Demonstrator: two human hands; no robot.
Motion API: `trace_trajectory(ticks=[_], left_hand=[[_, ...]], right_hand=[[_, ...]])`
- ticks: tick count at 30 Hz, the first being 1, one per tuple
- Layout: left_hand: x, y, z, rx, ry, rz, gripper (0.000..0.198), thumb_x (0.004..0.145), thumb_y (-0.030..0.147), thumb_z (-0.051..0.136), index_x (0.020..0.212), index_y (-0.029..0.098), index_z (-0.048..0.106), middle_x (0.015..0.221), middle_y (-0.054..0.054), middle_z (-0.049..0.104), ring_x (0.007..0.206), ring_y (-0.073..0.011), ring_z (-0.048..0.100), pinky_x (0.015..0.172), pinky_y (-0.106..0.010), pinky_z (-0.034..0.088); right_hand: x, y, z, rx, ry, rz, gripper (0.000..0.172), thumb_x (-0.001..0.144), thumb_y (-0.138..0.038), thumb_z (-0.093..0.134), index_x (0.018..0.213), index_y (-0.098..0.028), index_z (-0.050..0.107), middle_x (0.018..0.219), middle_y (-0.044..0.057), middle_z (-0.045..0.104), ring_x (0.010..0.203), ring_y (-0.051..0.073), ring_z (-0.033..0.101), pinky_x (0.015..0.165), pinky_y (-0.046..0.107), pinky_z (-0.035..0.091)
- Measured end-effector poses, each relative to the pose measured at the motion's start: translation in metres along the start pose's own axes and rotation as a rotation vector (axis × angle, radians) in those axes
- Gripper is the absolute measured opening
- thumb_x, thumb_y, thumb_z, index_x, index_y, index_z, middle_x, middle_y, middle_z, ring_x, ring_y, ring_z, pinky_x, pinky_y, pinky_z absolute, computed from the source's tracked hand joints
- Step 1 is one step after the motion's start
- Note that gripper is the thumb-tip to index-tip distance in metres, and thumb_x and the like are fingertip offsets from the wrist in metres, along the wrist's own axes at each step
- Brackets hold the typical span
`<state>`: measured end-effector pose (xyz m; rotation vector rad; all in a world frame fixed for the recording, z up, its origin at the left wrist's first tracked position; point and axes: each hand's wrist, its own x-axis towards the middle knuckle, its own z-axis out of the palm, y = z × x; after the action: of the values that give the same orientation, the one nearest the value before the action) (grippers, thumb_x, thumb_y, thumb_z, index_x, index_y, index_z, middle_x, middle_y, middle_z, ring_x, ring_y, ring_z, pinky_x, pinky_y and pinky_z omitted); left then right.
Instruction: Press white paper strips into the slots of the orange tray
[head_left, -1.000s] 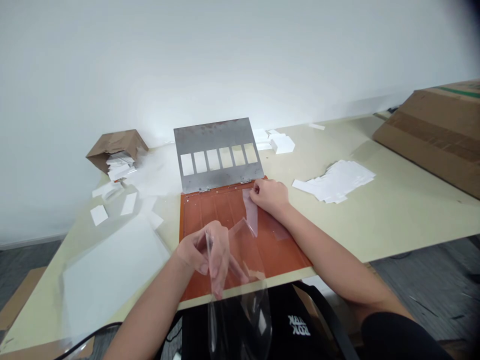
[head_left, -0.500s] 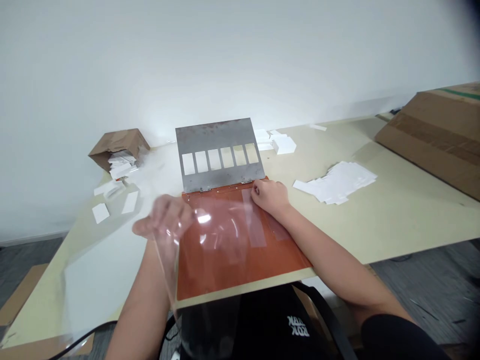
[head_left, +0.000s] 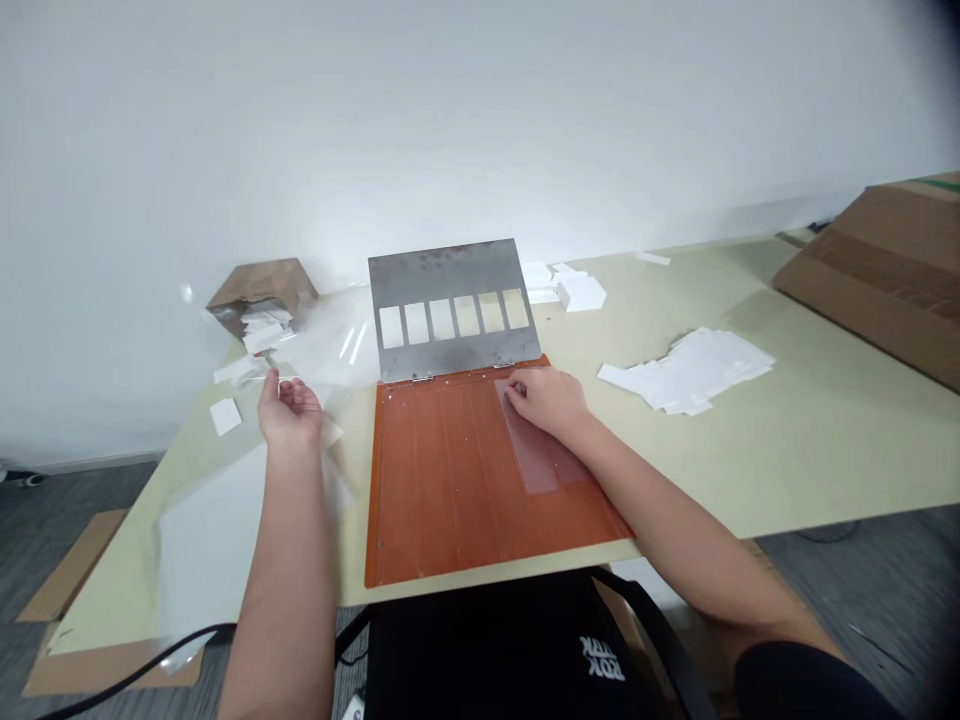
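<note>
An orange-brown board (head_left: 442,480) lies in front of me, with a grey metal plate (head_left: 450,275) hinged to its far edge and tilted up. The plate has several rectangular windows in a row. At the board's far right corner, my right hand (head_left: 551,400) is closed, thumb and fingertips at the top end of a clear plastic strip (head_left: 531,455) lying on the board. My left hand (head_left: 291,410) is off the board to the left, palm up, fingers loosely curled and thumb apart. Clear plastic film (head_left: 337,340) lies just beyond it; no firm hold on it shows.
A brown paper bag (head_left: 262,285) with white card pieces stands at the back left. White cards (head_left: 697,365) are spread at right, and a white stack (head_left: 581,292) sits behind the plate. A cardboard box (head_left: 885,270) occupies the far right.
My left hand has moved left off the board, and the clear sheet it held over the board is now off to the left. My right hand stays at the far right corner.
</note>
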<state>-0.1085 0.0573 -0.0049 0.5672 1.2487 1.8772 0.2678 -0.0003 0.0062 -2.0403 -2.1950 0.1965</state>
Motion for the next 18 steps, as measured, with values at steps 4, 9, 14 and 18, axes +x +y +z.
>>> trace_trajectory(ticks=[4,9,14,18], left_hand=[[0.008,-0.01,-0.003,0.094,0.002,0.014,0.037,0.096,0.037,0.06,0.127,0.016,0.057,0.127,-0.011,0.06,0.107,-0.0231,0.063,0.089,-0.045,0.056],[0.006,-0.016,0.002,0.216,-0.137,0.041,0.036,0.095,0.037,0.061,0.125,0.017,0.059,0.126,-0.009,0.061,0.109,-0.0242,0.063,0.091,-0.044,0.055],[-0.012,-0.013,0.016,0.142,-0.017,-0.129,0.038,0.095,0.037,0.062,0.127,0.016,0.057,0.126,-0.01,0.061,0.106,-0.0228,0.063,0.089,-0.044,0.056],[-0.03,-0.004,0.029,0.093,0.015,-0.289,0.029,0.102,0.033,0.045,0.116,0.012,0.059,0.107,-0.013,0.066,0.093,-0.0202,0.069,0.076,-0.033,0.059]], right_hand=[[0.0,0.001,0.001,0.001,0.007,-0.001,0.026,0.092,-0.028,0.046,0.1,-0.026,0.071,0.104,0.005,0.075,0.096,0.023,0.067,0.07,0.03,0.045],[0.001,0.001,0.002,0.002,0.005,0.0,0.027,0.094,-0.029,0.045,0.102,-0.025,0.07,0.103,0.005,0.075,0.096,0.023,0.067,0.069,0.03,0.044],[0.001,0.002,0.002,0.007,0.003,-0.004,0.028,0.096,-0.032,0.044,0.101,-0.025,0.07,0.102,0.005,0.075,0.097,0.022,0.067,0.068,0.029,0.044],[0.0,0.001,0.003,0.016,0.005,-0.011,0.031,0.097,-0.036,0.043,0.1,-0.026,0.071,0.101,0.004,0.075,0.097,0.021,0.066,0.067,0.028,0.043]])
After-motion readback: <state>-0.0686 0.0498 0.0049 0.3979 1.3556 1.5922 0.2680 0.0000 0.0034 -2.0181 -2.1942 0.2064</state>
